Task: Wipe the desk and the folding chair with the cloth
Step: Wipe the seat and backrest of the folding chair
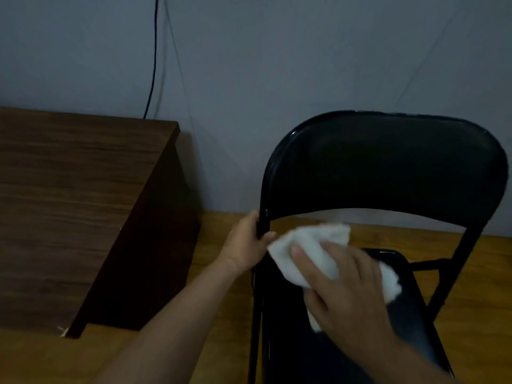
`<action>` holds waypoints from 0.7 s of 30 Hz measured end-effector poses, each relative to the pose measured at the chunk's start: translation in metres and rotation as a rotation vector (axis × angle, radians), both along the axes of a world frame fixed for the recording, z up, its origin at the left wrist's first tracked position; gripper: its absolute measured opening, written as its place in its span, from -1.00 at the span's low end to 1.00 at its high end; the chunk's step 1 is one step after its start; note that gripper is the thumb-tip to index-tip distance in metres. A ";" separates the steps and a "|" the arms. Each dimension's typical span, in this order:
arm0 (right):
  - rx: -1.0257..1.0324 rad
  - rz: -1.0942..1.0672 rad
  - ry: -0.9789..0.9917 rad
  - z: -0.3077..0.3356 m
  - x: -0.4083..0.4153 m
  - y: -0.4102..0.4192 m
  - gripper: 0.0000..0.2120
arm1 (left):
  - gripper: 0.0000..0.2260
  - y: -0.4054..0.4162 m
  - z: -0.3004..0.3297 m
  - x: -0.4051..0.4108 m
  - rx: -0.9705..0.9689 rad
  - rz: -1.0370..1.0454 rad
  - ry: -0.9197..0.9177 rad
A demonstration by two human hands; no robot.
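Two hands are busy as I watch: my left hand [250,239] grips the black metal folding chair [388,173] by its side bar, my right hand [346,289] presses the white soft cloth [310,250] flat on the seat, so I should rub slowly, edge to edge.

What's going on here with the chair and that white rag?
A person is cleaning a black folding chair. The left hand grips the upright of the chair's frame to steady it, while the right hand presses a white cloth onto the seat, near its back edge. A brown wooden desk stands to the left against the wall, with nobody touching it at this moment. A dark cable hangs down the wall behind it.
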State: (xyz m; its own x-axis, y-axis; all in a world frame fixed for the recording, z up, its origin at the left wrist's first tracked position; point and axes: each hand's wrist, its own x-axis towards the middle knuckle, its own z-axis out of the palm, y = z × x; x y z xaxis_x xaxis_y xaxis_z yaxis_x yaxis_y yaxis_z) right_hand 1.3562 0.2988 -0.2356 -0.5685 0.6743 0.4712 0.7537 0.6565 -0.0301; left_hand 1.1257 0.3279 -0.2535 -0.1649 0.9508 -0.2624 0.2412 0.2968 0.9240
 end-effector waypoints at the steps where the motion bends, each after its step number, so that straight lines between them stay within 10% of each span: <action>1: 0.126 0.019 -0.075 0.008 -0.025 0.009 -0.45 | -0.55 -0.002 -0.006 0.001 -0.012 0.031 -0.057; 6: 0.355 -0.104 -0.796 0.019 -0.102 0.071 -0.44 | -0.67 0.000 -0.025 0.004 0.071 0.055 0.000; 11: 0.676 0.154 -0.658 0.047 -0.080 0.126 -0.41 | -0.71 0.007 -0.029 0.002 0.059 0.070 -0.082; 17: 0.301 -0.056 -0.410 0.120 -0.093 0.182 -0.51 | -0.74 0.005 -0.027 0.000 0.035 0.013 -0.051; 21: 0.400 0.069 -0.452 0.098 -0.092 0.165 -0.50 | -0.71 0.004 -0.027 0.000 0.066 0.007 -0.050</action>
